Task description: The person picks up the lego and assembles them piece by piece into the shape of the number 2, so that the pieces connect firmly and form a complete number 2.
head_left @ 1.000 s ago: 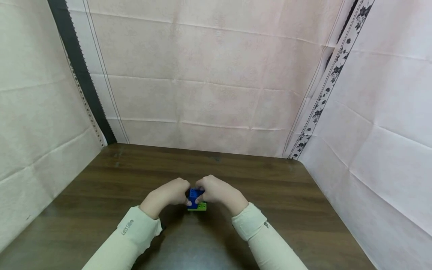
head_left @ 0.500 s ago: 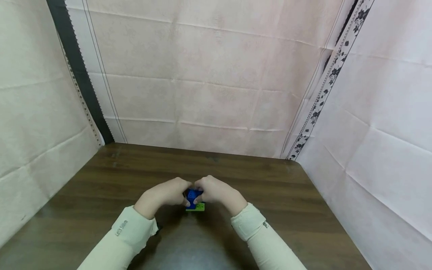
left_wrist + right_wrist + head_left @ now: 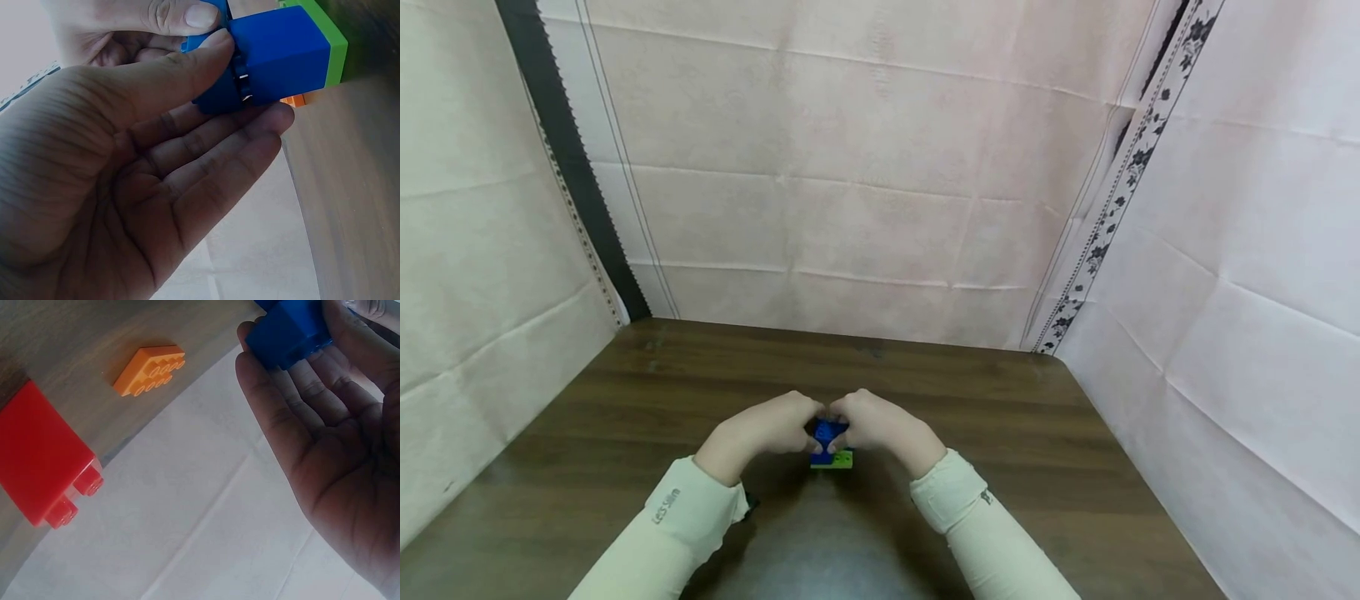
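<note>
Both hands meet at a small stack of toy building bricks on the wooden table. My left hand (image 3: 769,430) pinches the upper blue brick (image 3: 215,95), its thumb on one face and its fingers behind. On the same brick, my right hand (image 3: 883,427) grips the other side, its thumb near the left thumb in the left wrist view. Below sits another blue brick (image 3: 284,55), fixed on a thin green brick (image 3: 337,59) with studs showing at one side. Studs and a narrow gap show between the two blue bricks, which look slightly askew. Fingers partly hide the upper brick.
In the right wrist view, a red brick (image 3: 44,456) and a flat orange brick (image 3: 150,370) lie apart on the wooden table (image 3: 1000,467). Pale cloth walls (image 3: 865,183) enclose the table at the back and both sides.
The whole head view has shifted slightly, so the scene sits a little further left. My left wrist has swung a bit outward to the left. Both hands stay on the upper blue brick.
</note>
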Motion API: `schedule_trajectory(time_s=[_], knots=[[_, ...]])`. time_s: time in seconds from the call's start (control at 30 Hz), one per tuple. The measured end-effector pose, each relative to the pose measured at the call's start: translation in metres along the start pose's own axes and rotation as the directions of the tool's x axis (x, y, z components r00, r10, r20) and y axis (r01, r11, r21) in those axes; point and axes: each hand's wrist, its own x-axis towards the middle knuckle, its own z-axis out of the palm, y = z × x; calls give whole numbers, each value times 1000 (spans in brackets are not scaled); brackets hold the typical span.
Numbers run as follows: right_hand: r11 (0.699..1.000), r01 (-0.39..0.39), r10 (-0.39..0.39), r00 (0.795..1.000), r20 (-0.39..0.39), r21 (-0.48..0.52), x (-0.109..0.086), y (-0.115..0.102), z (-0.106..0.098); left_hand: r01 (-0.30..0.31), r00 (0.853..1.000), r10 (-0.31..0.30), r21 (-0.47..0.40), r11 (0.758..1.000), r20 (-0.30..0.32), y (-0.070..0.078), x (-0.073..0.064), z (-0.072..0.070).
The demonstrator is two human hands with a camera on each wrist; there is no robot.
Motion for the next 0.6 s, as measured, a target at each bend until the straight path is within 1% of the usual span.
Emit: schedule_trajectory(time_s=[0.23, 0.6], knots=[[1000, 1, -1, 1000, 0, 12, 1, 2, 0, 8, 1000, -8, 9, 1000, -2, 0, 1, 0], [1000, -16, 16, 1000, 1, 18, -1, 0, 2, -5, 1000, 6, 33, 999, -23, -1, 1, 2]])
